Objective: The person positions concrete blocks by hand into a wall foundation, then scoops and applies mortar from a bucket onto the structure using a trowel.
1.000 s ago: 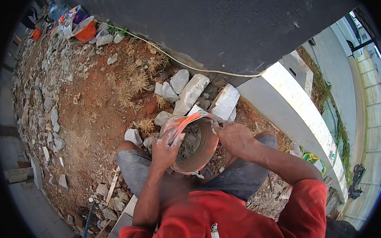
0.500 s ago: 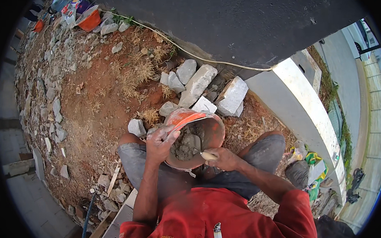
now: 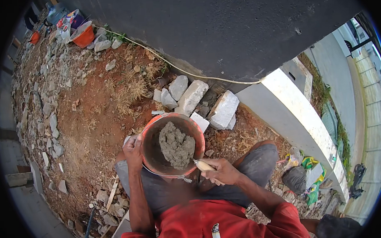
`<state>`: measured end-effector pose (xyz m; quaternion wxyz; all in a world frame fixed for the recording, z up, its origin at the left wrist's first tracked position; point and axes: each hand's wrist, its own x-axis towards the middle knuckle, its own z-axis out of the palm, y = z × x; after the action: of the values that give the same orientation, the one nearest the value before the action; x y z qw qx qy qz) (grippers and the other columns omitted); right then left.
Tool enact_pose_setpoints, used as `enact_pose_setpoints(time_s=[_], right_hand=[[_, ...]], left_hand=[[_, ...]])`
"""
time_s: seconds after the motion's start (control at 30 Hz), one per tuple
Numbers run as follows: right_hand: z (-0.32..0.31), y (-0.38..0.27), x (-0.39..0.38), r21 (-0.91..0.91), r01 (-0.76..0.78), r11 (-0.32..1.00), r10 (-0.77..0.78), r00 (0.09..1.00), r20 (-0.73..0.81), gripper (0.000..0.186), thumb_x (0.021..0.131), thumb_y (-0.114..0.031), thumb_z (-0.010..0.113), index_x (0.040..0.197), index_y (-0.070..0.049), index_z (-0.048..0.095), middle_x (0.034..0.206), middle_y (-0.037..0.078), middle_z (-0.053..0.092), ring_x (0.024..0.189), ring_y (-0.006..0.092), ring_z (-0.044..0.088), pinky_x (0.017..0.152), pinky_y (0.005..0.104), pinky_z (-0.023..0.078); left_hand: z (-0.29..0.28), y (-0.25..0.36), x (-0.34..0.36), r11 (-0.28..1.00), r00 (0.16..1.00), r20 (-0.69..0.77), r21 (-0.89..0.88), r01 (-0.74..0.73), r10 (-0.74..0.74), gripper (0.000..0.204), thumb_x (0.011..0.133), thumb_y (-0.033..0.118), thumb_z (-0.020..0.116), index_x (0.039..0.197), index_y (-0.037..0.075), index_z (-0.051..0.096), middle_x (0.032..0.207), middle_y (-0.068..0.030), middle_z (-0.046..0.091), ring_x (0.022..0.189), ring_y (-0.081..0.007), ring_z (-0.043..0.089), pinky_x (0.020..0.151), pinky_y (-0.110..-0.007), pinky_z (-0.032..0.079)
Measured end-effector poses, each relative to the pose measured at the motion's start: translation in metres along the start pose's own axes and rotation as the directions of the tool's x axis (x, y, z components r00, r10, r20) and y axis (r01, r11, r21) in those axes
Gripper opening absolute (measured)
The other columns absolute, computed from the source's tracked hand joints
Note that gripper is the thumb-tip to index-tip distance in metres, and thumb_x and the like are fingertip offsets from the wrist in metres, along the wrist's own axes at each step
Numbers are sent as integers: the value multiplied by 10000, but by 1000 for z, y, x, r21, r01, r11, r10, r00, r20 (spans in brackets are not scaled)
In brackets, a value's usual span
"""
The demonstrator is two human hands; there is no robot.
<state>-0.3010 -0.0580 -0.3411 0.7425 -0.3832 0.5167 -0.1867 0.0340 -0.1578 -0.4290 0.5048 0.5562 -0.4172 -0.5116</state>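
An orange-rimmed bucket (image 3: 151, 141) sits between my bent knees, its mouth facing up. Grey wet mortar (image 3: 176, 145) lies heaped in it, with the inner wall coated in grey. My left hand (image 3: 133, 152) is closed on the bucket's left rim. My right hand (image 3: 222, 171) wraps round the pale wooden handle of a trowel (image 3: 204, 164) at the lower right rim. The trowel's blade is hidden by the mortar, so I cannot tell how deep it sits.
Broken concrete blocks (image 3: 223, 110) lie just beyond the bucket, against a dark wall (image 3: 238, 33) with a pale hose along its foot. A curved white kerb (image 3: 299, 102) runs down the right. Bags (image 3: 295, 178) lie beside my right knee. Rubble (image 3: 52, 119) covers the left.
The bucket has gone from tilted to more upright and moved slightly left, with my left hand lower on its rim. The mortar now shows as a mound covering the trowel blade.
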Motion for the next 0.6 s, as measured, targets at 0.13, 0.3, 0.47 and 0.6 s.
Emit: enact_pose_setpoints(time_s=[0.13, 0.3, 0.47, 0.6], right_hand=[[-27, -28, -12, 171, 56, 984, -49, 998, -43, 530, 960, -167, 706, 1457, -54, 561, 872, 6, 661, 613, 51, 565, 539, 220, 486], [-83, -44, 8, 761, -47, 648, -165, 966, 200, 488, 1033, -227, 586, 1474, -48, 478, 837, 60, 631, 590, 99, 615, 432, 220, 467], [-127, -43, 53, 982, -165, 97, -393, 900, 190, 555, 1067, -247, 485, 1492, 83, 349, 884, 167, 610, 580, 176, 624, 383, 265, 535], [-141, -61, 25, 951, -28, 309, -389, 908, 154, 581, 1070, -271, 487, 1503, 87, 341, 852, 149, 606, 578, 153, 617, 372, 239, 512]], left_hand=[[-12, -16, 2, 999, 999, -37, 36, 10, -9, 244, 1035, 218, 650, 1063, -13, 724, 950, 23, 685, 856, -58, 577, 779, -242, 467], [-13, -17, 4, 998, 998, -42, -31, 50, -52, 234, 1014, 217, 686, 1020, -14, 724, 926, 15, 674, 817, -58, 563, 753, -243, 462], [-9, -9, 5, 996, 994, -64, 9, 91, -90, 221, 1007, 223, 696, 1039, 5, 718, 946, 14, 678, 809, -63, 573, 756, -242, 467], [-2, 0, -2, 993, 988, -101, 0, 117, -117, 223, 1000, 226, 707, 1053, 10, 717, 936, 17, 676, 803, -61, 573, 732, -232, 465]])
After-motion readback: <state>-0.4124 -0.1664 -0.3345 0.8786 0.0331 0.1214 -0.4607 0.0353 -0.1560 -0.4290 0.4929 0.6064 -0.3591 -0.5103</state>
